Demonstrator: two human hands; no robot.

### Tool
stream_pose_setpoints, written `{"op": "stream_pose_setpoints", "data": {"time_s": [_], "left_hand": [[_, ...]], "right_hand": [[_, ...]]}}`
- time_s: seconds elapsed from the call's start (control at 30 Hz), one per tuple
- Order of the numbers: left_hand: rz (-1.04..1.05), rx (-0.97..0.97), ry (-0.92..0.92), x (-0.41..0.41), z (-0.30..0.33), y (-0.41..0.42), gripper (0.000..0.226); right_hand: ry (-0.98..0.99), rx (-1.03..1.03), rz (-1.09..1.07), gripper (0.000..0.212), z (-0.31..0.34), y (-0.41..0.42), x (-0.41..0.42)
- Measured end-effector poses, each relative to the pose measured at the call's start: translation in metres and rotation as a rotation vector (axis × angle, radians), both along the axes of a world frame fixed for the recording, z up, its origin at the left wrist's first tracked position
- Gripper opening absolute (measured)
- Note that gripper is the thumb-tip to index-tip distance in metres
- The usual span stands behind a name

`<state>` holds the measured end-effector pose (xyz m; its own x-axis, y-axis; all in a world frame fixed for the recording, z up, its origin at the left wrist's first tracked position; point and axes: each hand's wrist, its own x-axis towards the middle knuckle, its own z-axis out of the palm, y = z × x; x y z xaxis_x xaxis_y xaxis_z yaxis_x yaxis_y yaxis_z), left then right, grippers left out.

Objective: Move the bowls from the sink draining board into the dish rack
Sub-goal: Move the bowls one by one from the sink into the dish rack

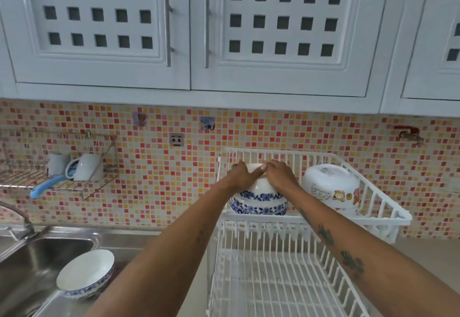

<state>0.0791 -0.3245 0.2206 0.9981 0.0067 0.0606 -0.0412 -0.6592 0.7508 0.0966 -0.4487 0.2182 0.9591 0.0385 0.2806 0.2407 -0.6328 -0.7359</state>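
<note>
A white two-tier dish rack (388, 211) stands on the counter at the right. On its upper tier a blue-and-white bowl (258, 193) sits upside down on another of the same pattern (256, 208). My left hand (240, 173) and my right hand (280, 173) both rest on the top bowl's base, fingers curved over it. A white bowl with cartoon prints (331, 186) lies upside down to the right on the same tier. One more blue-and-white bowl (86, 273) stands upright on the steel draining board (129, 242) at the lower left.
The sink basin (32, 264) and tap (23, 219) are at the far left. A wire wall shelf (29, 180) holds mugs and a blue-handled utensil. White cupboards (189, 30) hang overhead. The rack's lower tier (273, 289) holds nothing.
</note>
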Motion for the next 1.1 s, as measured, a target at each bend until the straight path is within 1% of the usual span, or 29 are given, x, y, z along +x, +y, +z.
{"op": "stream_pose_setpoints", "data": {"time_s": [0.07,0.13,0.23,0.3,0.37,0.4,0.43,0.47,0.53,0.6,0.63,0.73,0.8,0.9,0.97,1.03,1.1], "left_hand": [[0.013,0.018,-0.025,0.005,-0.007,0.002,0.107],[0.018,0.041,-0.040,0.008,-0.009,0.004,0.102],[0.025,0.071,-0.050,0.004,-0.008,0.003,0.100],[-0.005,0.055,-0.055,-0.004,-0.005,0.006,0.098],[-0.093,-0.111,-0.100,-0.019,0.001,0.017,0.083],[-0.122,-0.222,-0.157,-0.027,0.004,0.026,0.070],[-0.105,-0.315,-0.223,-0.032,0.008,0.037,0.063],[-0.047,-0.408,-0.268,-0.034,0.010,0.052,0.062],[0.101,-0.566,-0.284,-0.032,0.008,0.085,0.064],[0.248,-0.676,-0.251,-0.031,-0.004,0.120,0.055],[0.314,-0.715,-0.223,-0.033,-0.011,0.138,0.051],[0.433,-0.779,-0.170,-0.040,-0.042,0.193,0.046],[0.511,-0.809,-0.128,-0.049,-0.066,0.227,0.045],[0.651,-0.822,-0.094,-0.062,-0.103,0.276,0.043],[0.731,-0.798,-0.071,-0.068,-0.128,0.308,0.042],[0.798,-0.774,-0.037,-0.070,-0.155,0.338,0.041],[0.850,-0.762,-0.004,-0.068,-0.179,0.363,0.042]], "right_hand": [[0.029,-0.055,-0.006,0.042,-0.001,0.000,0.004],[0.049,-0.070,-0.003,0.043,0.000,0.001,0.004],[0.069,-0.034,-0.002,0.044,0.003,0.002,-0.001],[0.055,-0.005,-0.016,0.045,0.006,0.005,-0.011],[-0.035,0.065,-0.079,0.047,0.009,0.009,-0.022],[-0.089,0.136,-0.111,0.046,0.011,0.014,-0.028],[-0.149,0.207,-0.122,0.042,0.015,0.022,-0.037],[-0.216,0.271,-0.108,0.035,0.019,0.034,-0.046],[-0.347,0.348,0.000,0.029,0.031,0.066,-0.067],[-0.391,0.427,0.169,0.025,0.040,0.107,-0.087],[-0.366,0.484,0.254,0.024,0.042,0.129,-0.095],[-0.169,0.646,0.431,0.026,0.032,0.197,-0.104],[-0.019,0.670,0.483,0.025,0.014,0.238,-0.102],[0.224,0.624,0.445,0.022,-0.031,0.292,-0.089],[0.457,0.572,0.395,0.029,-0.069,0.322,-0.074],[0.698,0.535,0.346,0.043,-0.106,0.349,-0.059],[0.839,0.522,0.289,0.052,-0.137,0.371,-0.050]]}}
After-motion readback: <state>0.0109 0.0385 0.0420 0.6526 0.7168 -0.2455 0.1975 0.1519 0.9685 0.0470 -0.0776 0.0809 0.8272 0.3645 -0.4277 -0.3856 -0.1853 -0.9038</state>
